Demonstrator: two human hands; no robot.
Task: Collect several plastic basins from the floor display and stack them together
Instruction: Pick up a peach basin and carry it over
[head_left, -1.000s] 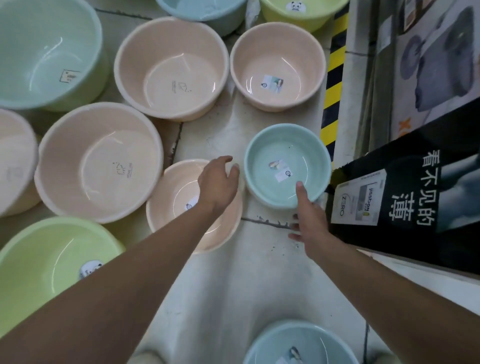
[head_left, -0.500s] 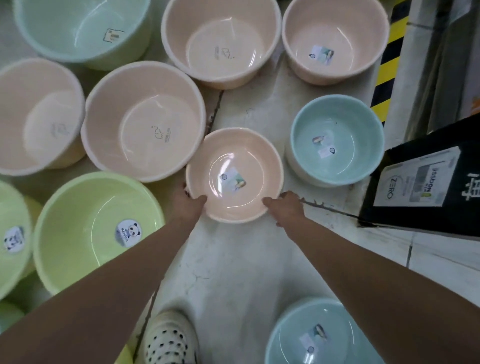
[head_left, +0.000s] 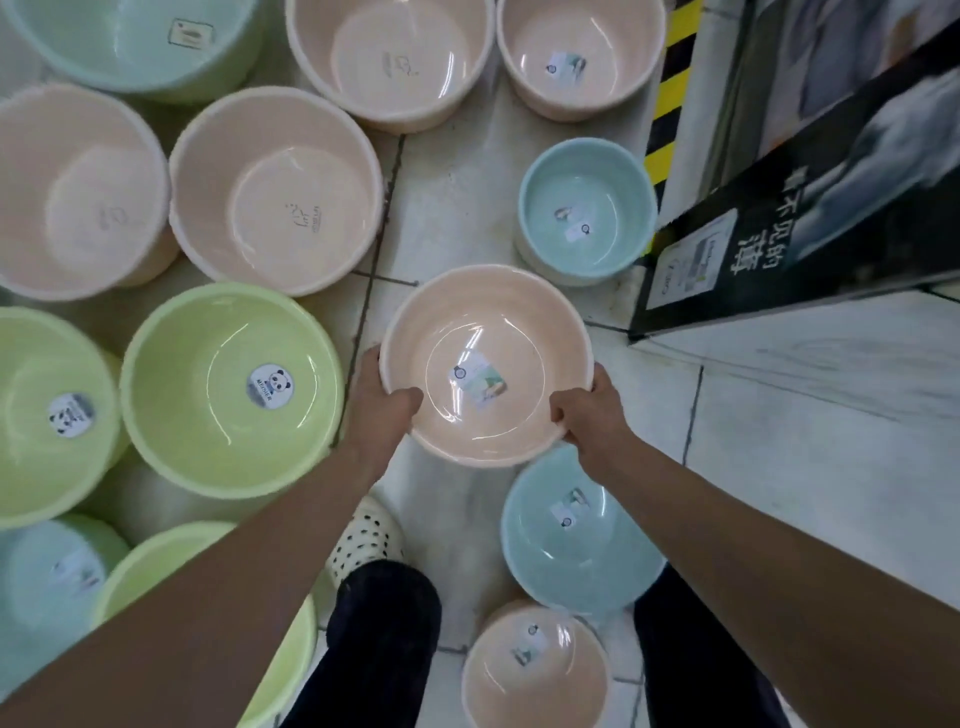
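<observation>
Peach basin (head_left: 485, 332) held off the floor (head_left: 779, 467), level, mouth up, with only a label sticker inside. Left grip (head_left: 382, 402) and right grip (head_left: 592, 410) each clamped on its near rim, thumbs inside. Its near edge overlaps a blue basin (head_left: 576, 551) on the floor, which also has a sticker inside. Green basin (head_left: 208, 415) to the left holds a panda sticker.
</observation>
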